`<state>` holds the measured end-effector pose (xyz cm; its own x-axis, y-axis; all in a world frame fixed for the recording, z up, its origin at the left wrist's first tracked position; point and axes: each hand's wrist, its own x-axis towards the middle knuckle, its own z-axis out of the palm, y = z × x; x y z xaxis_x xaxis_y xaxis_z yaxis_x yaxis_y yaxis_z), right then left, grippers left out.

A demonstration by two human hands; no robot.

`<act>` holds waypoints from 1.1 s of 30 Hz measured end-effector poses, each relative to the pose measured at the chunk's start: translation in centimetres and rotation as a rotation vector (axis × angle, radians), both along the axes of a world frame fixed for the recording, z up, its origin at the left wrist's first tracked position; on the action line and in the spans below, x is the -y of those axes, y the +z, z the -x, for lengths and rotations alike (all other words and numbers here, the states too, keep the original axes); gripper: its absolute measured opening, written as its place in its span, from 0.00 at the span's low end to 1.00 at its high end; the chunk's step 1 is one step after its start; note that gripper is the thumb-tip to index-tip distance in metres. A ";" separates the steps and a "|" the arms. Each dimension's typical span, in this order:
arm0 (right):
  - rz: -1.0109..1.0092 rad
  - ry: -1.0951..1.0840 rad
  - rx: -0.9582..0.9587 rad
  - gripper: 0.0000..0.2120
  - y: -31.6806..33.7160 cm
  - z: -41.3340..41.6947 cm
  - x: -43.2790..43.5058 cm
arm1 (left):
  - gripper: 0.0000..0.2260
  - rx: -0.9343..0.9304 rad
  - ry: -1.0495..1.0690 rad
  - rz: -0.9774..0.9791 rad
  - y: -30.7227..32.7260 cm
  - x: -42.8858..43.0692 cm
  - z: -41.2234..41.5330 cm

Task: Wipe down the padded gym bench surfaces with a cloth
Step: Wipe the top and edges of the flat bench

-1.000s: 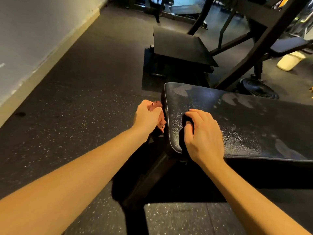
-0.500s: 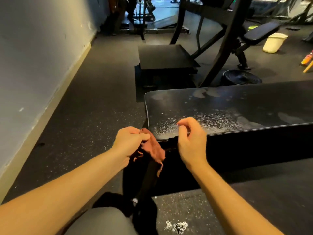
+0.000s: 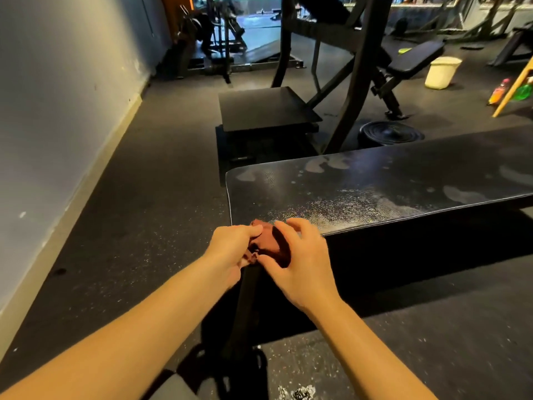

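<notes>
Two hands meet at the near left corner of the bench pad [image 3: 375, 183], both on the reddish-brown cloth [image 3: 266, 242], which is bunched against the pad's front edge at that corner. The left hand [image 3: 230, 249] pinches the cloth's left side, thumb pressed over curled fingers. The right hand [image 3: 301, 264] cups it from the right, fingers curved and slightly apart, thumb touching the cloth's lower edge. Pale smears and a speckled patch mark the pad top just beyond the hands. Behind the bench stand a low black platform [image 3: 265, 108], a rack frame [image 3: 357, 70] and a weight plate [image 3: 389, 134] lying flat on the floor [image 3: 129, 212]. Farther back sit a second bench [image 3: 415, 57] and a cream bucket [image 3: 441, 72]. A grey wall [image 3: 57, 111] runs along the left. Both hands cover much of the cloth, so its full shape cannot be told. The pad runs out of view on the right, its leg [image 3: 245, 307] drops between the forearms into shadow, and the bottles [image 3: 499, 92] by the right edge are too blurred to read.
</notes>
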<state>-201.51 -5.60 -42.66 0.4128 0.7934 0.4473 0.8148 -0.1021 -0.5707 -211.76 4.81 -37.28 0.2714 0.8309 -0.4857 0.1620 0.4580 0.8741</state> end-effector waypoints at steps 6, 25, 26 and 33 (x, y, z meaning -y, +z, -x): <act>0.078 0.071 0.345 0.29 0.2 0.0 -2.2 | 0.05 -0.091 -0.090 -0.044 0.8 -1.7 0.4; 0.301 -0.004 0.076 0.08 3.7 -7.3 -20.8 | 0.26 -0.306 -0.080 -0.389 -5.3 -6.3 3.7; 0.291 0.073 0.095 0.07 3.5 -6.1 -18.7 | 0.24 -0.281 -0.096 -0.354 -5.3 -6.5 3.8; 0.282 0.378 0.205 0.06 4.3 -5.3 -7.5 | 0.22 -0.158 -0.163 -0.267 -5.5 -6.5 3.4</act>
<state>-196.16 1.87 -38.35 -0.0005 0.9718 0.2358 0.9168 0.0946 -0.3879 -215.16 11.33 -42.73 0.3493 0.8865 -0.3035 0.3572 0.1735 0.9178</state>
